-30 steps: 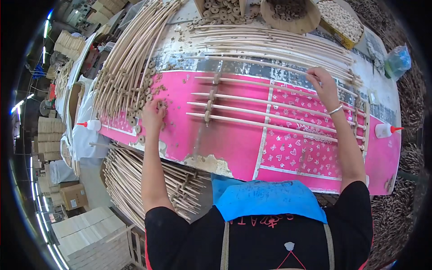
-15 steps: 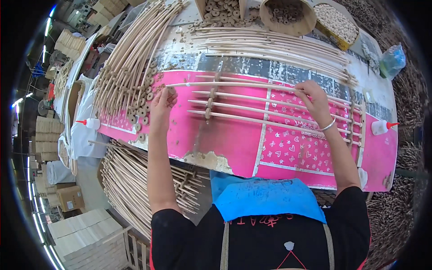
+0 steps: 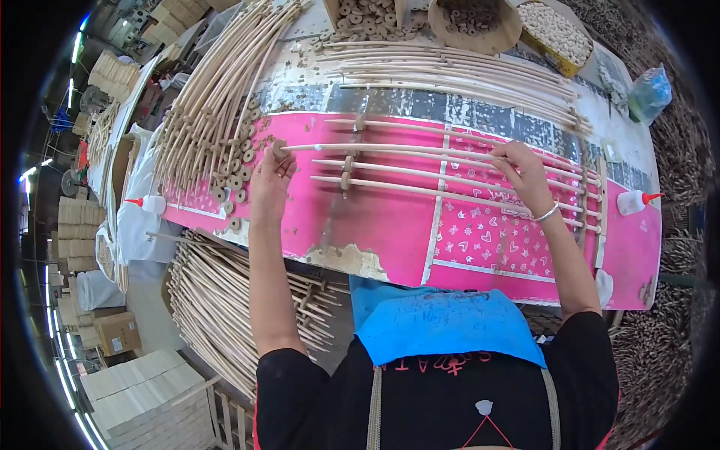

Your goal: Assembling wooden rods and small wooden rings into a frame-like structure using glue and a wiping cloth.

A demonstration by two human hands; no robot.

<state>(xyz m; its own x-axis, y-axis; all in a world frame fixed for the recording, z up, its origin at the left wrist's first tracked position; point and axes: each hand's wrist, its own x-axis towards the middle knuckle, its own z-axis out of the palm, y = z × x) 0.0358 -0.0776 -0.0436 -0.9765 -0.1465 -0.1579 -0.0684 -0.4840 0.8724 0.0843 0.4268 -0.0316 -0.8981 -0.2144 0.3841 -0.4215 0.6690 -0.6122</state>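
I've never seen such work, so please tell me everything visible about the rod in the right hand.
The rod is long, slender and pale, like bare wood, with a whitish blob near its left end. It runs crosswise over the pink table cover, among similar rods. The fingers of the right hand pinch it; its left tip meets a small brown disc held in the left hand, though whether it goes in is too small to tell. Its right end is hard to pick out.

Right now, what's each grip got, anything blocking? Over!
Left grip: wooden ring, at tip of stick. Right grip: same stick. Other sticks alongside, none visibly blocking.
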